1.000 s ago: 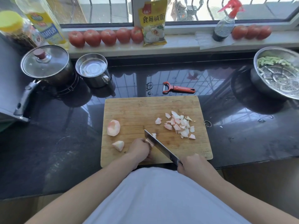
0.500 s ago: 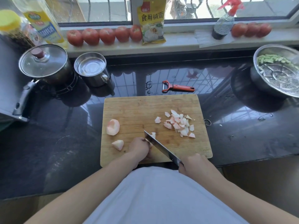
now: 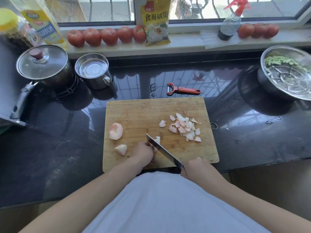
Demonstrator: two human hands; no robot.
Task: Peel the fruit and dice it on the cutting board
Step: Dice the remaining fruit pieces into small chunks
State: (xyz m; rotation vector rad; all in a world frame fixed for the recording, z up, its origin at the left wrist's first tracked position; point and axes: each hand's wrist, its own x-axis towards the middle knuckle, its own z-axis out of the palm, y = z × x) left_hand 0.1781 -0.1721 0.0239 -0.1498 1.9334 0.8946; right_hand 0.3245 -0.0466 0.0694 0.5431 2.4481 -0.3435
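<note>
1. The dark glossy surface (image 3: pixel 252 145) is carrying everything, reflecting the window bars at its far side.
2. The wooden cutting board (image 3: pixel 143 111) is lying near the middle of it, its near edge just in front of the person.
3. A lidded pot (image 3: pixel 43 64) and a steel cup (image 3: pixel 93 69) are standing at the far left; a steel bowl (image 3: pixel 286 73) holding green vegetable pieces is sitting at the far right.
4. The left hand (image 3: pixel 143 153) is resting on the near part of the board, its fingers curling down onto a fruit piece (image 3: pixel 157 140) — most of that piece is hidden behind the hand and the blade.
5. The right hand (image 3: pixel 196 167) is at the board's near right edge, fingers clamping round the handle of the knife (image 3: pixel 162 150), whose blade is slanting far-left, touching the held piece.
6. A red peeler (image 3: pixel 183 89) is lying on the surface just beyond the board's far edge.
7. A peeled fruit chunk (image 3: pixel 115 131) is sitting at the board's left side, with a smaller wedge (image 3: pixel 121 149) just nearer.
8. The diced pieces (image 3: pixel 185 129) are lying in a loose pile on the board's right half — pale with pink edges.
</note>
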